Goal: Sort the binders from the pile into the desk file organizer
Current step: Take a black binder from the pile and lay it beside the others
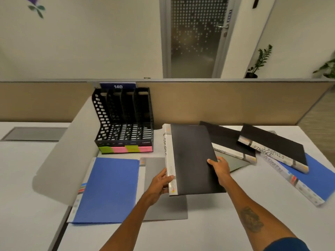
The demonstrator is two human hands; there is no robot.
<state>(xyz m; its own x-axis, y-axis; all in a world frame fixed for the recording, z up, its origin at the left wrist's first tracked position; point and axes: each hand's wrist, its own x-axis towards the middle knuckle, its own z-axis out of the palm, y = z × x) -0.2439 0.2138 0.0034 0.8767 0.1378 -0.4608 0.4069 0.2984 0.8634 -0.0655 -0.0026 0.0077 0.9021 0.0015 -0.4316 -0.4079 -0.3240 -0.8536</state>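
I hold a black binder (192, 156) with a white spine marked SPORTS above the desk, spine to the left. My left hand (161, 182) grips the spine's near end. My right hand (220, 167) grips the right edge. The black mesh file organizer (125, 124) stands empty at the back left, with green and pink labels along its front. A blue binder (108, 189) and a grey binder (155, 171) lie flat under and left of my hands. To the right lie black binders (272, 144), one marked FINANCE, and a blue binder (311, 180) marked ADMIN.
A beige partition (217, 102) runs along the back of the desk. A white divider panel (68, 153) slants down the left side beside the organizer. A grey cable hatch (34, 134) sits in the neighbouring desk at far left. Potted plants stand beyond the partition at right.
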